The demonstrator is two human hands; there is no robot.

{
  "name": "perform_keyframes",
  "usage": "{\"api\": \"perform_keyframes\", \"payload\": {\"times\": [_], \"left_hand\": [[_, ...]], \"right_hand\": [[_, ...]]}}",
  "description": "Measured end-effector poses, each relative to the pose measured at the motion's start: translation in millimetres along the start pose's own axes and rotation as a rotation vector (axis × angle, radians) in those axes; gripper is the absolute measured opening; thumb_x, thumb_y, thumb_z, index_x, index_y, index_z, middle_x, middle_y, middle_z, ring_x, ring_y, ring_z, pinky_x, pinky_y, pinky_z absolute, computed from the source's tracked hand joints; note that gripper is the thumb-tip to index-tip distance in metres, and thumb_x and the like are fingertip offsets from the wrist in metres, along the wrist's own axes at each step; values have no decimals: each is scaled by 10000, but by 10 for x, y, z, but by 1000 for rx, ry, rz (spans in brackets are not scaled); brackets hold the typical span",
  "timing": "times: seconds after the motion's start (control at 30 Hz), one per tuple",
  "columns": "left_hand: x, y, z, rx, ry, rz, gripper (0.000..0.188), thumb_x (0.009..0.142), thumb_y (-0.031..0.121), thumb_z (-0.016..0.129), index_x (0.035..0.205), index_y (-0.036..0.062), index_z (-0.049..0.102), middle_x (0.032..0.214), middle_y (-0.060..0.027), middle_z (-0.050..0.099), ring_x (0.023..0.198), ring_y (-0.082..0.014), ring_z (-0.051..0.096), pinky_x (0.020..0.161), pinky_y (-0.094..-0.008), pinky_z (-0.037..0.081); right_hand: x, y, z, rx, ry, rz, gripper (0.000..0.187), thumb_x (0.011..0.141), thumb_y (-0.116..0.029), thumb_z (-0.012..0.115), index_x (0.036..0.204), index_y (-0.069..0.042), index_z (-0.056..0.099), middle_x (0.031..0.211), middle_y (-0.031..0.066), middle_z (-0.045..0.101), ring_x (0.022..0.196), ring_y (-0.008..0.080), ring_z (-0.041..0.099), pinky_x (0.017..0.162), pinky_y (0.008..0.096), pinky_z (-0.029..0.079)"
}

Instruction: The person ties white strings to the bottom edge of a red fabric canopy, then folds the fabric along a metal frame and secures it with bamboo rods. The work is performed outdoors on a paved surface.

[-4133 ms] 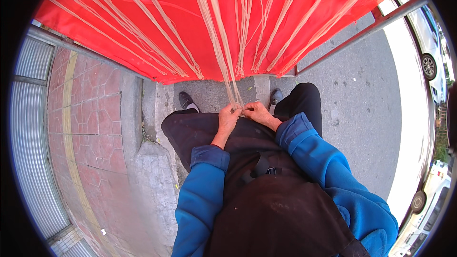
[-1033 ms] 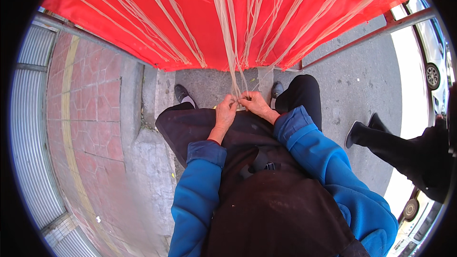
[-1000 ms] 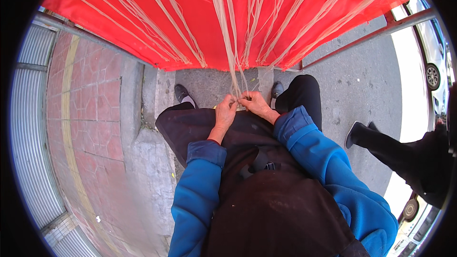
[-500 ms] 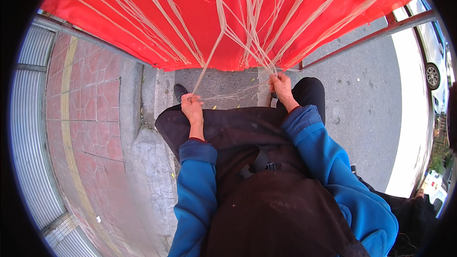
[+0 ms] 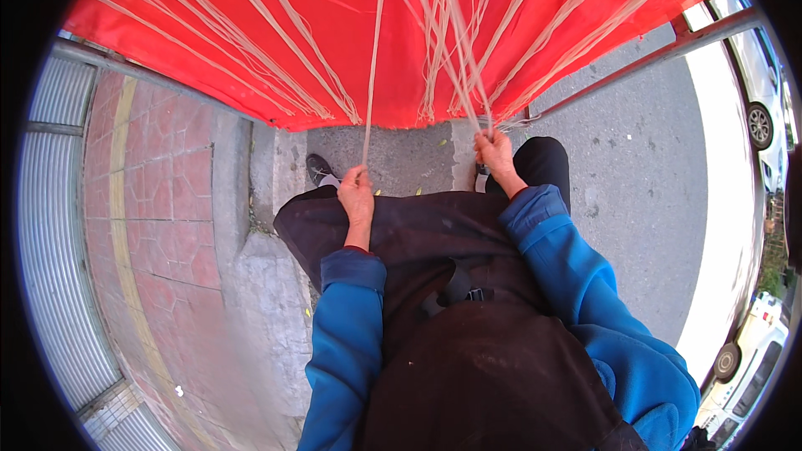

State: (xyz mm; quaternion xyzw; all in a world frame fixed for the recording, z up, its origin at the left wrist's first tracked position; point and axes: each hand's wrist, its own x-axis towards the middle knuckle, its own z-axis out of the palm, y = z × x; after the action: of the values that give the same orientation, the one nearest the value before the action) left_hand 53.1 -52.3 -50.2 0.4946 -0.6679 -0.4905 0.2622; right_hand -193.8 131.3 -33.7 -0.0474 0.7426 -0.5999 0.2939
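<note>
A red cloth (image 5: 401, 75) stretches in front of me, with several bundles of pale cord-like strands (image 5: 320, 107) lying across it and ending near its front edge. My left hand (image 5: 357, 200) is closed on the lower end of one taut pale strand (image 5: 373, 67), which runs up over the cloth. To its right, my right hand (image 5: 499, 154) pinches a group of similar pale strands (image 5: 465, 42) just below the cloth's edge. These fan upward from its fingers. The exact material of the strands cannot be made out.
Metal rails (image 5: 159, 71) run along both sides of the cloth. Left lies a red paved sidewalk (image 5: 167, 192) with a stone curb (image 5: 230, 150), beside a corrugated wall (image 5: 54, 200). Grey road (image 5: 635, 142) extends right, with cars (image 5: 756, 100) at the edge. A dark apron (image 5: 468, 367) covers my lap.
My left hand has shifted slightly right, and its strand now hangs straighter, apart from those in my right hand. Loose threads between the hands are gone. A white vehicle has appeared lower right.
</note>
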Motion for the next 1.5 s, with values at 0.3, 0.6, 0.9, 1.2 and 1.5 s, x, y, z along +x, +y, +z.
{"api": "perform_keyframes", "payload": {"times": [0.3,0.6,0.9,1.2,1.5], "left_hand": [[-320,231,228,215,-367,133,183,847,110,573,997,89,675,875,-198,662,839,-364,648,734,-408,504],[-305,83,308,316,-319,304,396,810,105,596,1201,54,563,1143,-183,574,914,-336,611,801,-410,493],[-273,20,303,434,-297,206,358,792,119,630,1142,49,594,1151,-175,564,951,-354,604,837,-431,483],[-234,41,192,357,-359,139,280,802,146,628,1074,77,633,1133,-175,574,1012,-378,581,858,-449,481],[-192,-18,137,348,-339,141,253,791,172,630,1030,96,662,1028,-206,617,970,-383,596,857,-448,475]], "right_hand": [[-457,163,494,-266,-438,-69,158,886,-162,623,888,-11,578,640,27,564,488,89,515,432,257,402],[-386,-512,473,-462,-369,-326,619,760,-141,753,1317,-72,491,1224,144,560,792,132,593,691,286,509],[-333,-2416,686,74,-356,-614,369,905,-49,578,1266,-10,515,1156,100,616,1092,162,568,933,292,458],[-436,-3789,1386,75,-276,-913,432,924,-144,577,1320,-16,459,1213,157,583,1179,230,539,988,368,450],[-628,-3671,1561,311,-416,-850,274,1000,-145,396,1163,-15,575,765,71,607,664,137,591,676,317,535]]}}
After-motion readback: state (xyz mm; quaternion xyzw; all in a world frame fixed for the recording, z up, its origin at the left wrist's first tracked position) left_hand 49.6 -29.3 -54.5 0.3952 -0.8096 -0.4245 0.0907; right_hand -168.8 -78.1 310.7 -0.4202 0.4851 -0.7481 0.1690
